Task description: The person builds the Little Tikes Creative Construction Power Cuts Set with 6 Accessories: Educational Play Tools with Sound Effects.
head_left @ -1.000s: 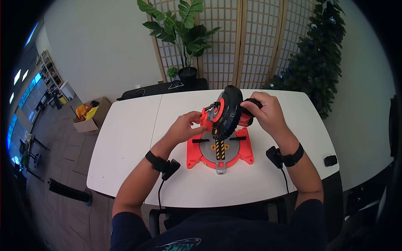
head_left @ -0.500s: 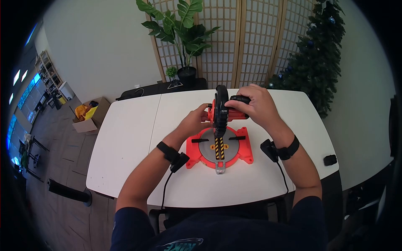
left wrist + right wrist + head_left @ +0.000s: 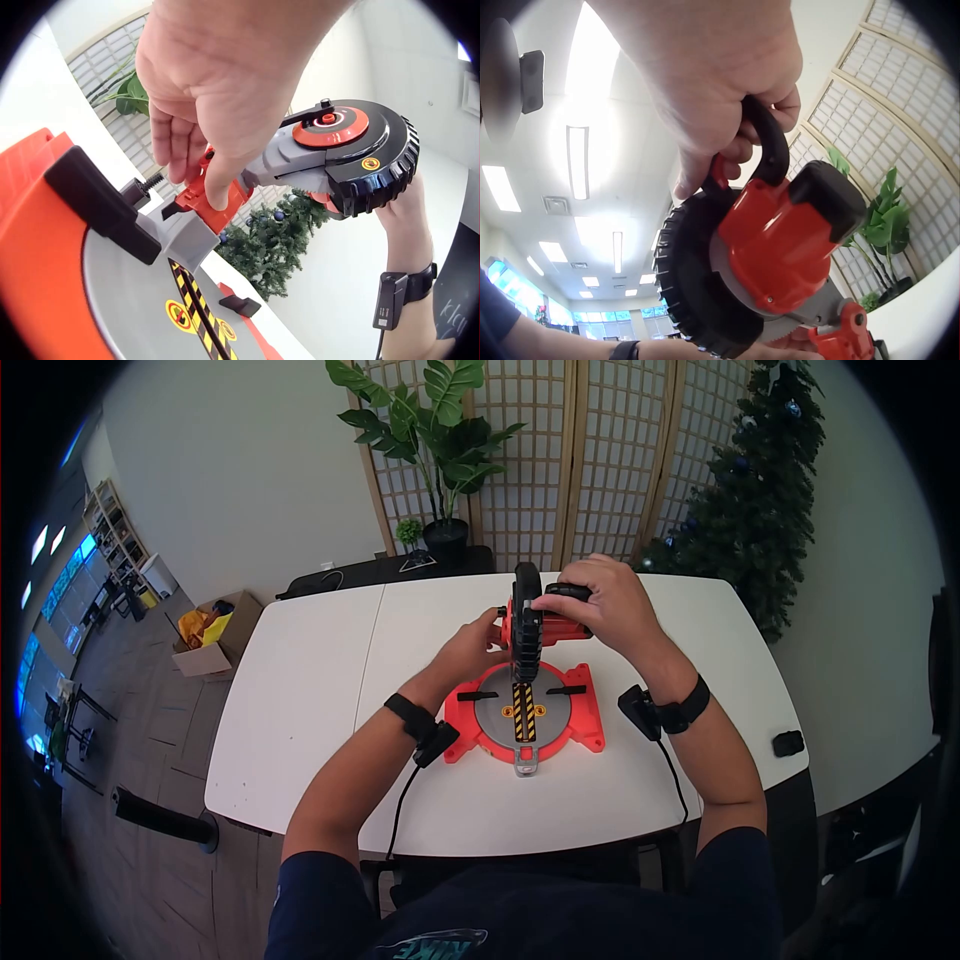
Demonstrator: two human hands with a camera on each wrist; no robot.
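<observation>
A toy miter saw stands on the table, its red base (image 3: 587,732) carrying a grey turntable (image 3: 487,718) with a black-and-yellow striped slot. Above the back of the base, the saw head (image 3: 527,645) is upright, with a black ribbed blade guard (image 3: 382,180) and a red motor housing (image 3: 776,244). My right hand (image 3: 612,602) grips its black looped handle (image 3: 771,142). At the rear joint, my left hand (image 3: 217,97) holds the red hinge bracket (image 3: 217,204), its thumb pressed on the near face. A spring-wound bolt (image 3: 139,193) shows beside the bracket.
The white table (image 3: 300,690) extends on both sides of the saw. A small black object (image 3: 788,744) lies at its right edge. Behind stand a potted plant (image 3: 447,540), a lattice screen (image 3: 620,470) and a decorated tree (image 3: 740,550). An open cardboard box (image 3: 215,650) sits on the floor at left.
The saw head has turned from a tilt to upright over the slot, swinging left at the top. Both hands have moved with it, the left hand further behind the blade guard.
</observation>
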